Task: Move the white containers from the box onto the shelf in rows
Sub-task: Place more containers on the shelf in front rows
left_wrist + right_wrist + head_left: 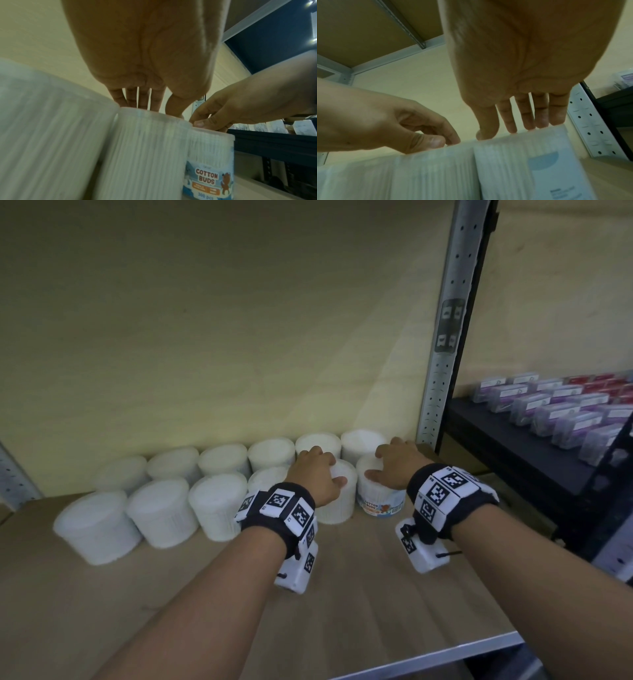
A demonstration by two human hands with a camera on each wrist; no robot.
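Already two rows of white containers stood along the back of the wooden shelf. Second from the right in the front row, one container sat under the left hand, whose grip lay spread and nearly straight on its lid. Beside it, the labelled end container bore the right hand, fingers likewise extended, clasping nothing. Farther right, small boxes lined a dark rack.
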